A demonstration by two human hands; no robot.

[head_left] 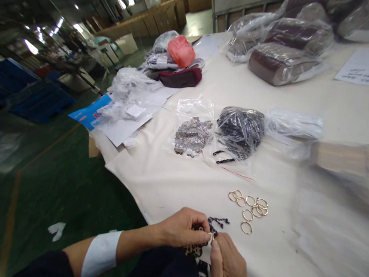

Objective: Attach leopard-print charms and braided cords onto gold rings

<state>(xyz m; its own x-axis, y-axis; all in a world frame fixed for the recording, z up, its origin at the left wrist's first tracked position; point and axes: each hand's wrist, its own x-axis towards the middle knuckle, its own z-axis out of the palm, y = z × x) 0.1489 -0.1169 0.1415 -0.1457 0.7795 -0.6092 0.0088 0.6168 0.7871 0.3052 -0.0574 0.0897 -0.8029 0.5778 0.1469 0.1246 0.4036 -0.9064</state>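
A slip was judged the likeliest trouble: the work was pinched only at the fingertips, so the small gold-coloured bit at the right grip could be dropped if the pressure were eased. The dark cord, lying loose just beyond the two grips, could be snagged or twisted if the leopard-print piece were turned. The gold rings, scattered on the counter beyond the right grip and to its right, could be knocked about if a forearm were swept across them. The red thread, well beyond both grips, could be caught up with the cord were the work pushed that far.

By the left grip the leopard-print piece was held, with thumb and forefinger brought nearly together; the piece was partly hidden beneath that hand. By the right grip the gold-coloured bit was pinched, thumb against forefinger, with hardly any gap left; whether it was a whole ring could not be told. The fingertips of the two grips were almost touching. Beyond them, well apart, a bagged dark bundle was left lying.
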